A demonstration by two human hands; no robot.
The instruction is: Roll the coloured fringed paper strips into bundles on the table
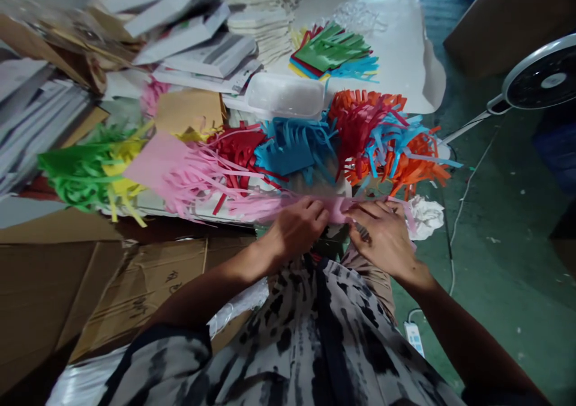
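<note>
Now the left hand (pixel 294 229) and right hand (pixel 380 235) pinch a pink paper strip (pixel 337 209) with curled fingers. A blue paper fringe (pixel 288 151) sits at twelve o'clock.

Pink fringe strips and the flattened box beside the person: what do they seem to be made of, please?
The pink fringe strips look like thin matte paper: narrow, limp, curling cuts. The flattened box seems to be brown cardboard, dull, with creased, torn edges.
</note>
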